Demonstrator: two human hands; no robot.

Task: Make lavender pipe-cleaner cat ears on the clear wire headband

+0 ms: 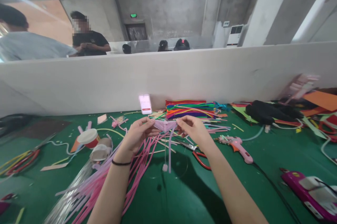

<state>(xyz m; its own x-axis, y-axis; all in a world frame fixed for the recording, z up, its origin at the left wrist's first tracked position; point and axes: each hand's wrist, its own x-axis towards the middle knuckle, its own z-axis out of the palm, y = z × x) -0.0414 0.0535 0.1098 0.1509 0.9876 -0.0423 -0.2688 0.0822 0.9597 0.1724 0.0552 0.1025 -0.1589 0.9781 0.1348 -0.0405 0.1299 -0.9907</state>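
Note:
A small lilac piece shaped from pipe cleaners (165,126) is stretched between my two hands above the table. My left hand (140,129) pinches its left end, and my right hand (193,129) pinches the right end. From its middle a lilac pipe cleaner (170,154) hangs down, and beside that a thin strand ends in a small pale lump (165,167). Beneath my hands lie many loose pink pipe cleaners (142,161). Red-handled pliers (201,159) rest close under my right wrist, partly hidden by the arm.
A pink glue gun (239,147) with a black cord lies right of my arm, near a purple power strip (308,192). Bundled coloured pipe cleaners (189,110) and a propped phone (145,104) stand against the white partition (168,76). Paper cups (89,137) and scissors (28,159) are at left.

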